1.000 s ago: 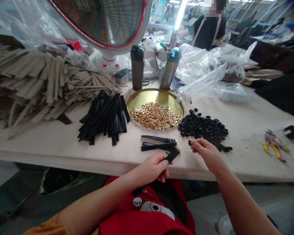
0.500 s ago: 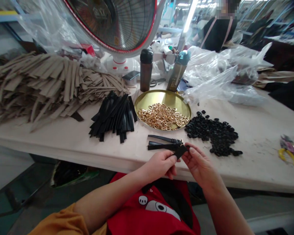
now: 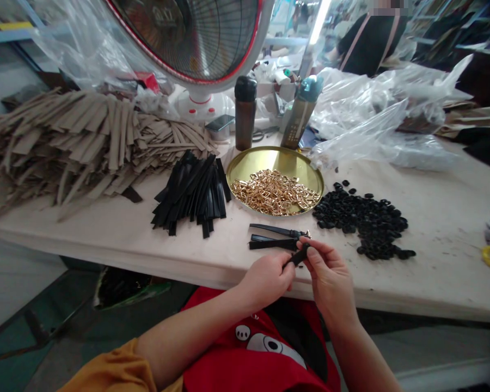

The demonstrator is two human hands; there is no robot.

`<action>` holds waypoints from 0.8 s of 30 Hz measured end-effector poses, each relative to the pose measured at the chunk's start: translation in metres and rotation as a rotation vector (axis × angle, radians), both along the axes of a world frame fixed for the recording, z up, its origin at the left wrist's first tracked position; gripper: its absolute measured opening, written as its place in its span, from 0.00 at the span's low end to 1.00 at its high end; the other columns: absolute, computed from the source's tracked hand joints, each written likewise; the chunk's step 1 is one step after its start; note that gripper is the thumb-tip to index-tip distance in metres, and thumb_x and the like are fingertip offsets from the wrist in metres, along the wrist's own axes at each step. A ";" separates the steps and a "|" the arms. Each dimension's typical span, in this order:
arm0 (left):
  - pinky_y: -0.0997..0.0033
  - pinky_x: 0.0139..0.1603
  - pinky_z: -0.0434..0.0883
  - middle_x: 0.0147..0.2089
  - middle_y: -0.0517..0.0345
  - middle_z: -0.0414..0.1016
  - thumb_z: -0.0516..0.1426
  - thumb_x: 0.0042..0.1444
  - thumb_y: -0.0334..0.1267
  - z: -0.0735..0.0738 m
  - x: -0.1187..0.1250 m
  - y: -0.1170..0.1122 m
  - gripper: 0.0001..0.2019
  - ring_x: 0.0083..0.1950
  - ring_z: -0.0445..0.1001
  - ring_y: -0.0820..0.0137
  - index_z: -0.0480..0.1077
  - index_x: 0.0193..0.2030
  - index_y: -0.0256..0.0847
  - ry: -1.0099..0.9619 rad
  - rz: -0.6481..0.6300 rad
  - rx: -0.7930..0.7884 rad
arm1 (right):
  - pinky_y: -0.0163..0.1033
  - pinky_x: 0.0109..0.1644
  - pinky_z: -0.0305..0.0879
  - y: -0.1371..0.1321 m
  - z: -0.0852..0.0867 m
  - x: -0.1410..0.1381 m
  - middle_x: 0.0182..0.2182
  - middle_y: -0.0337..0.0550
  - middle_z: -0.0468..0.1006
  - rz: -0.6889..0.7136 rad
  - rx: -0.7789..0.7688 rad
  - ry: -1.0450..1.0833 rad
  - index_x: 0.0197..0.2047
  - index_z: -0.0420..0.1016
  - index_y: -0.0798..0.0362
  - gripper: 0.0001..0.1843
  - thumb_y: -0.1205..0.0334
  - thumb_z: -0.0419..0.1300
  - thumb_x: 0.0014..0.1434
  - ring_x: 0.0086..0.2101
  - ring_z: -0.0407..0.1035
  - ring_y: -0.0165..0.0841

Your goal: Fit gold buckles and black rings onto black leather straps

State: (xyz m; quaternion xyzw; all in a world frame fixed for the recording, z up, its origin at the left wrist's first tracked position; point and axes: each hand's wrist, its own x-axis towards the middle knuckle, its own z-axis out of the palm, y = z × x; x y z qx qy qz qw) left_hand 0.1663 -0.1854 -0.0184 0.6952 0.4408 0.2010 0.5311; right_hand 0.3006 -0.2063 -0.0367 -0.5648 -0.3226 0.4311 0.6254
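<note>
At the near edge of a pale, scuffed worktable (image 3: 424,228), a seated person's left hand (image 3: 267,280) and right hand (image 3: 329,272) met over a short, flat black strap (image 3: 297,257), both closed on it: the left pinched its lower end while the right thumb and fingers gripped its upper end, where a small dark loop seemed to sit, though the detail was too fine to tell. The strap hung in the air just above the table edge, in front of the person's red shirt. Just beyond the hands lay two finished black straps (image 3: 275,238), matte and narrow, side by side, with a glint of gold hardware at their right ends. Behind them stood a round, shiny brass-coloured tray (image 3: 277,160) holding a heap of small gold metal buckles (image 3: 274,191). To its right spread a loose mound of small black rings (image 3: 365,218), dull and rounded. To its left lay a fanned bundle of glossy black strips (image 3: 194,193), and further left a broad, untidy pile of tan strips (image 3: 73,144), stiff and card-like. At the back stood a white fan (image 3: 196,38) with a red-rimmed wire grille, a dark brown bottle (image 3: 245,114) and a teal-capped bottle (image 3: 301,114), beside crumpled clear plastic bags (image 3: 375,120). Another person in a dark top (image 3: 371,43) worked at a far table.
</note>
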 end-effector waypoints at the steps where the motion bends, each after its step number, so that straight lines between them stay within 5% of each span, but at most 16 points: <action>1: 0.79 0.22 0.58 0.22 0.63 0.67 0.44 0.57 0.38 0.001 0.000 0.000 0.11 0.21 0.65 0.77 0.64 0.31 0.38 0.011 -0.013 0.015 | 0.51 0.52 0.61 -0.002 0.001 -0.001 0.40 0.44 0.77 -0.010 0.019 -0.097 0.39 0.73 0.51 0.11 0.58 0.60 0.52 0.42 0.70 0.36; 6: 0.79 0.23 0.58 0.22 0.64 0.67 0.43 0.58 0.42 0.002 -0.001 0.003 0.13 0.21 0.65 0.77 0.64 0.32 0.39 -0.010 -0.024 0.024 | 0.51 0.53 0.60 -0.009 0.004 -0.004 0.42 0.45 0.76 -0.024 0.090 -0.410 0.40 0.72 0.51 0.11 0.59 0.59 0.53 0.44 0.69 0.37; 16: 0.80 0.21 0.58 0.21 0.64 0.66 0.46 0.56 0.41 0.003 -0.005 0.001 0.12 0.20 0.63 0.78 0.65 0.33 0.37 -0.085 0.025 -0.127 | 0.44 0.47 0.64 -0.009 -0.004 0.001 0.38 0.41 0.76 -0.018 -0.055 -0.077 0.42 0.72 0.50 0.14 0.58 0.62 0.50 0.38 0.70 0.33; 20: 0.80 0.17 0.57 0.17 0.66 0.63 0.47 0.55 0.41 0.003 -0.003 0.000 0.12 0.16 0.60 0.79 0.65 0.33 0.36 -0.231 -0.030 -0.436 | 0.35 0.42 0.66 -0.004 -0.004 0.004 0.35 0.37 0.77 0.024 -0.106 0.273 0.39 0.74 0.47 0.14 0.60 0.65 0.46 0.36 0.70 0.28; 24: 0.81 0.15 0.52 0.14 0.67 0.60 0.49 0.53 0.41 0.003 -0.005 0.005 0.11 0.13 0.55 0.81 0.66 0.33 0.34 -0.468 -0.103 -0.837 | 0.32 0.33 0.67 -0.004 -0.001 0.003 0.35 0.35 0.77 0.070 -0.179 0.362 0.38 0.75 0.45 0.15 0.60 0.66 0.44 0.30 0.69 0.26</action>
